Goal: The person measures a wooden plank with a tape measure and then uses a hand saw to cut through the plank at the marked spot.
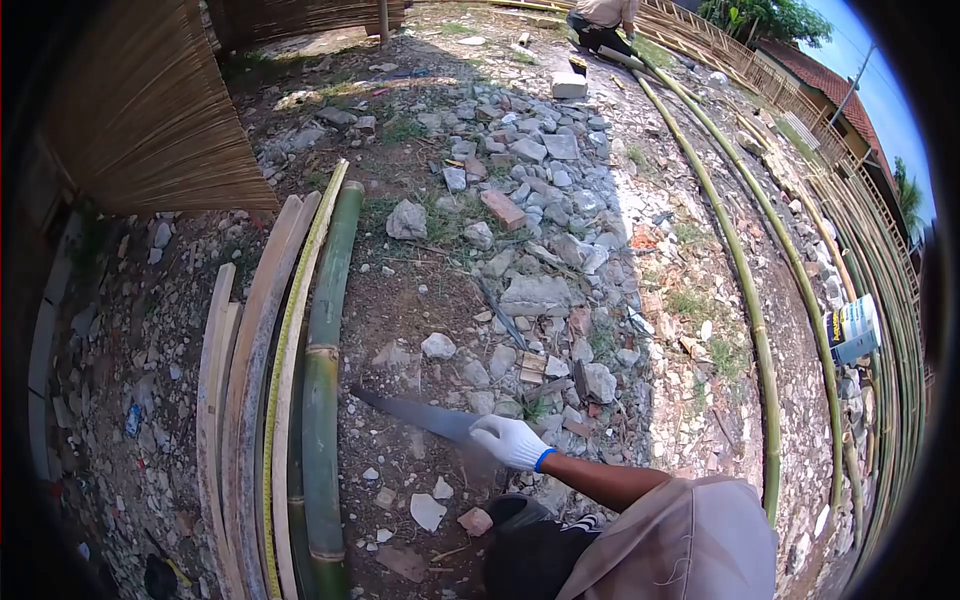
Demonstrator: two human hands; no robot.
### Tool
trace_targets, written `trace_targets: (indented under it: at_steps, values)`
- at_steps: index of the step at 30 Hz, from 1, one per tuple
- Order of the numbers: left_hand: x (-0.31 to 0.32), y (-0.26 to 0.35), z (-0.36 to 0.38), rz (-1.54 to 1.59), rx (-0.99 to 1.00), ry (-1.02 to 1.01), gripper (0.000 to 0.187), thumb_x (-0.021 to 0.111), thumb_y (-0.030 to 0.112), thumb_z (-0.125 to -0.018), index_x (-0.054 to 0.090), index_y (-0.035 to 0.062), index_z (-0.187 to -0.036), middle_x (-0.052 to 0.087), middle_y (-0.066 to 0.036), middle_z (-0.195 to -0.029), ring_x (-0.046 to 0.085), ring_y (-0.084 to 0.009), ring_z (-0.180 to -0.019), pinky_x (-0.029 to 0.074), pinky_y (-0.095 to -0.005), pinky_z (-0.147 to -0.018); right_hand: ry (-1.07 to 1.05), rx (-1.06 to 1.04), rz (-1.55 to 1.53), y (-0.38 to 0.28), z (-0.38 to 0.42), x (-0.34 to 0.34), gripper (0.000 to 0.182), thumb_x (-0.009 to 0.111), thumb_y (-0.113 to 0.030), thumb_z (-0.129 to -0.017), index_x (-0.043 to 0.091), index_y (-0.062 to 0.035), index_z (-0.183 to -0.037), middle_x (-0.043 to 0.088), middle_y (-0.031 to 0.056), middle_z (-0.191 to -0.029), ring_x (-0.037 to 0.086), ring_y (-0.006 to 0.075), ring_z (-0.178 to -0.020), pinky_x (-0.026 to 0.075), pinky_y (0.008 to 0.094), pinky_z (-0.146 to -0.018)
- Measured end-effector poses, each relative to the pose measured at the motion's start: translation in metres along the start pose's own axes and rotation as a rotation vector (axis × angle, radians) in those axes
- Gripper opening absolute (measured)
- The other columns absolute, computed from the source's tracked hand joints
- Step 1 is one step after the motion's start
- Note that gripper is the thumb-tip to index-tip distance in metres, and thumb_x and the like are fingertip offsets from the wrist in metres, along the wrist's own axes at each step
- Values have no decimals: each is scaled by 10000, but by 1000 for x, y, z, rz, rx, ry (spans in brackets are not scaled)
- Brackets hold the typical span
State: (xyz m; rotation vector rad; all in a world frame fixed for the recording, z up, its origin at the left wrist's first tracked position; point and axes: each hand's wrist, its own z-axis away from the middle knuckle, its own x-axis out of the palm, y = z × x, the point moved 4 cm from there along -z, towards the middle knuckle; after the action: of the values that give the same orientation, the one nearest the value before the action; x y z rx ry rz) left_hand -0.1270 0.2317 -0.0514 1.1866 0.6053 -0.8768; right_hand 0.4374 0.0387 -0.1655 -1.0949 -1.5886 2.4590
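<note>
Saw (415, 415) in hand, just right of the green pole (320, 430): its blade slants low over the rubble, tip aimed at the pole's side and close to it, though whether the two touch is hard to tell. The right hand (508, 443), in a white glove, is wrapped round the saw's near end and hides the handle. The left hand is out of sight, so I cannot tell how it stands.

The step seems to be bringing the saw to bear beside the pole, with no cut visibly under way: the blade does not lie across the pole, and no notch shows. A stroke would call for setting the teeth on the pole and steadying it. The tape (268, 470) along the planks (255, 320), left of the pole, suggests that length matters.

The one plain container is the bucket (853, 330), well right of the pole and near the long poles (757, 330). Its label shows but its inside does not, so what it holds cannot be told. A dark thing (160, 577) left of the pole is too dim to call a container. Beyond the pole's far end, to the right, another person (597, 12) is down by the long poles.
</note>
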Motion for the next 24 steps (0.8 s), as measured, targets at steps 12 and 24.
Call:
trace_targets:
  at_steps: [12, 24]
  values:
    - [-20, -30, 21, -31, -69, 43, 348, 510, 319, -1105, 672, 47, -958, 691, -40, -710, 507, -102, -558, 398, -292, -535, -342, -142, 491, -30, -3, 2, 373, 630, -357, -972, 703, -92, -1224, 724, 204, -1143, 688, 397, -1089, 541, 494, -951]
    - [-33, -57, 33, 80, 162, 49, 338, 474, 266, -1110, 662, 28, -963, 654, -53, -724, 533, -166, -607, 434, -319, -547, 58, -208, 623, 21, 42, 12, 416, 674, -287, -910, 659, -72, -1266, 637, 177, -1311, 605, 425, -1187, 515, 519, -978]
